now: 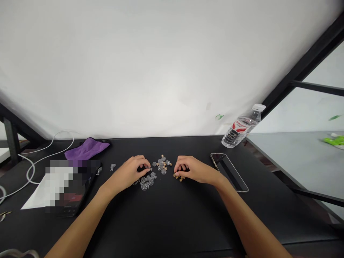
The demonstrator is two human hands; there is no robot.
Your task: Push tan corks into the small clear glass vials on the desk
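Left hand (126, 174) curls over glass bulbs (147, 181), right hand (194, 170) over corks (179, 177).

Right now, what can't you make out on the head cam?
Head view:
- Left hand: its fingers hide what they touch above the glass bulbs.
- Right hand: its fingers cover part of the tan bits, too small to count.
- Dark device: pixelation blurs its surface.
- Metal piece: small, cut off by the left edge.
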